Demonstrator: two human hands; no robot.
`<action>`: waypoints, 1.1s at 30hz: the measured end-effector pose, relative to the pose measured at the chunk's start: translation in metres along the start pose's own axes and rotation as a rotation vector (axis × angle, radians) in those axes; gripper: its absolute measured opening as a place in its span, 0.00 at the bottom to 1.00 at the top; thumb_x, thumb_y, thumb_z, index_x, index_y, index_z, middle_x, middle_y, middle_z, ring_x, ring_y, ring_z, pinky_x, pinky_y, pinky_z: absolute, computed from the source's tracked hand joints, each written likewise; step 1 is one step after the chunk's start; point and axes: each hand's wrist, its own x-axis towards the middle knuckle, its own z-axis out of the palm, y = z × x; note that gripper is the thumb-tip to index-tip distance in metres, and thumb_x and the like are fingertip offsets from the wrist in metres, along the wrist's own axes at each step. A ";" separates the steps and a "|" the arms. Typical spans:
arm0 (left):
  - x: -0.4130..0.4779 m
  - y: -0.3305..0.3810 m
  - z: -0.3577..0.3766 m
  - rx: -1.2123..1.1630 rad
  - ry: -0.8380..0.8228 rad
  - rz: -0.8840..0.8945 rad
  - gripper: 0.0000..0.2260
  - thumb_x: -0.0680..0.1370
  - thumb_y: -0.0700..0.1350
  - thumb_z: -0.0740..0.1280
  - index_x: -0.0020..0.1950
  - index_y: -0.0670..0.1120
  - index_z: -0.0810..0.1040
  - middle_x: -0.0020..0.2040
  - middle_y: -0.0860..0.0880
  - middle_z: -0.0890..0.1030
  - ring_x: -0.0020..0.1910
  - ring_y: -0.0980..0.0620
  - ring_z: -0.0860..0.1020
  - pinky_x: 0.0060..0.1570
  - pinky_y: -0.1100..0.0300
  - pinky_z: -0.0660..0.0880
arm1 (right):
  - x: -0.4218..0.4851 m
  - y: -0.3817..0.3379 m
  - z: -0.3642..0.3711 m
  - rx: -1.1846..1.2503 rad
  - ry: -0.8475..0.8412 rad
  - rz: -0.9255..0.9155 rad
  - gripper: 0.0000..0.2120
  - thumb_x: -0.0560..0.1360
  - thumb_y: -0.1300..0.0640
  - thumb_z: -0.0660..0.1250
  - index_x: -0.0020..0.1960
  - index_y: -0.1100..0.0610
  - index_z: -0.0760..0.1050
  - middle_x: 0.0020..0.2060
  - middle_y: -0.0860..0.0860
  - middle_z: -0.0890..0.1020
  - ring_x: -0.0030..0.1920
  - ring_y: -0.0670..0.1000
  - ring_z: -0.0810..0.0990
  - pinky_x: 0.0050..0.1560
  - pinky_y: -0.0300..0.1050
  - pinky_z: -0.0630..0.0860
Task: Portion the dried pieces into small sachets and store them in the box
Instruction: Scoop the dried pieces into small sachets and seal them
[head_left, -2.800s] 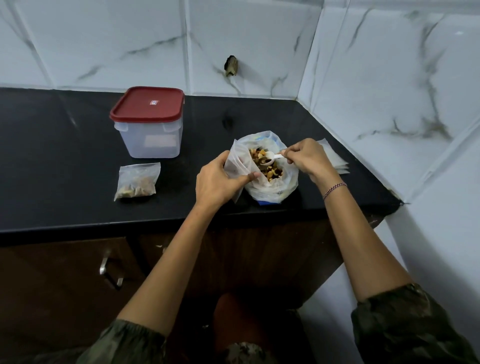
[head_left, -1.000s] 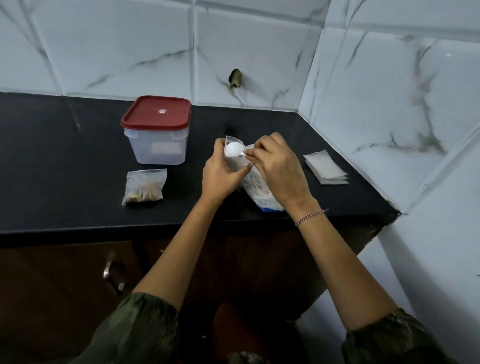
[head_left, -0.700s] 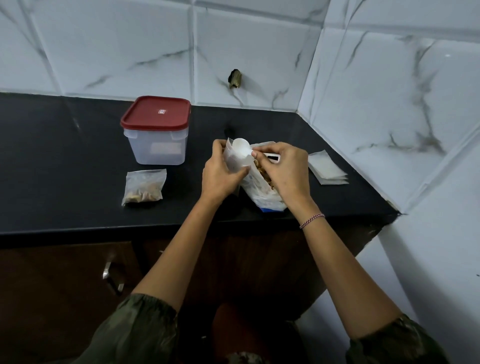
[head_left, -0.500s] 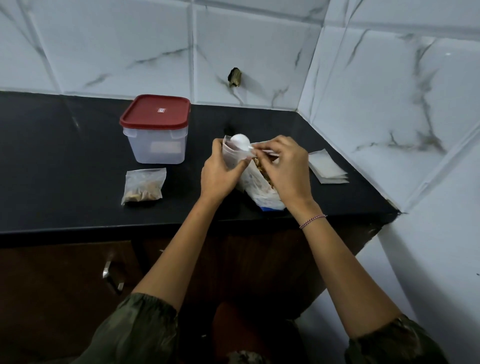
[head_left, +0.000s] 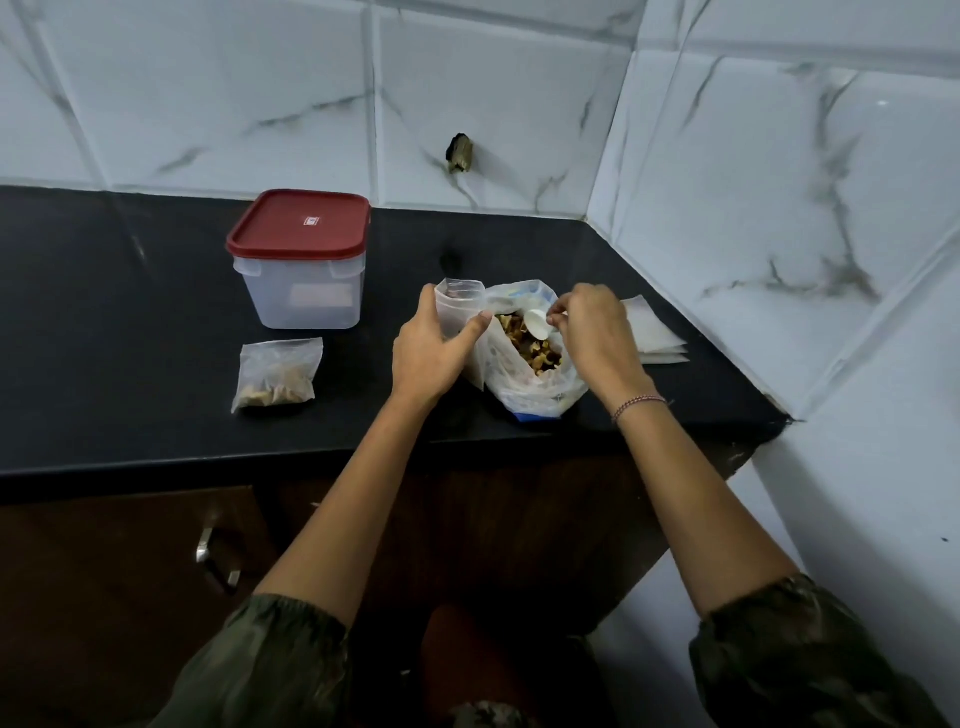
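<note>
Clear plastic sachet (head_left: 458, 304) is gripped by left hand (head_left: 423, 358); white plastic spoon (head_left: 537, 323) pinched by right hand (head_left: 597, 335). Ten-o'clock red lid label (head_left: 310, 222): illegible.

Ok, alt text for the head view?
A left hand holds a small sachet open while the right hand holds a white spoon in a bag of dried pieces on a black counter. A filled sachet and closed red-lidded box sit left, empty sachets right.

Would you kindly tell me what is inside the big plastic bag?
The bag holds dried pieces, with the spoon, pinched by the right hand, among them. Its lower contents are hidden by the cloudy plastic.
</note>
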 end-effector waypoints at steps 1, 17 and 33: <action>0.001 0.000 0.000 0.005 -0.008 0.001 0.30 0.69 0.67 0.63 0.61 0.47 0.69 0.54 0.50 0.79 0.53 0.50 0.78 0.54 0.47 0.76 | 0.001 -0.002 0.003 -0.021 -0.010 -0.007 0.08 0.77 0.60 0.65 0.50 0.61 0.82 0.46 0.55 0.81 0.49 0.53 0.78 0.49 0.44 0.77; 0.001 -0.001 0.002 -0.004 -0.033 0.060 0.23 0.72 0.59 0.70 0.54 0.42 0.71 0.49 0.44 0.80 0.47 0.46 0.79 0.48 0.50 0.79 | 0.007 -0.018 -0.001 0.142 -0.198 0.185 0.14 0.78 0.57 0.64 0.35 0.60 0.76 0.33 0.52 0.75 0.35 0.51 0.74 0.36 0.44 0.68; 0.001 -0.001 0.003 -0.057 -0.022 0.086 0.20 0.74 0.54 0.71 0.56 0.42 0.72 0.51 0.47 0.80 0.49 0.50 0.79 0.49 0.53 0.79 | 0.020 -0.004 0.007 0.322 -0.280 0.369 0.10 0.76 0.57 0.64 0.42 0.62 0.79 0.45 0.56 0.83 0.45 0.55 0.81 0.48 0.51 0.79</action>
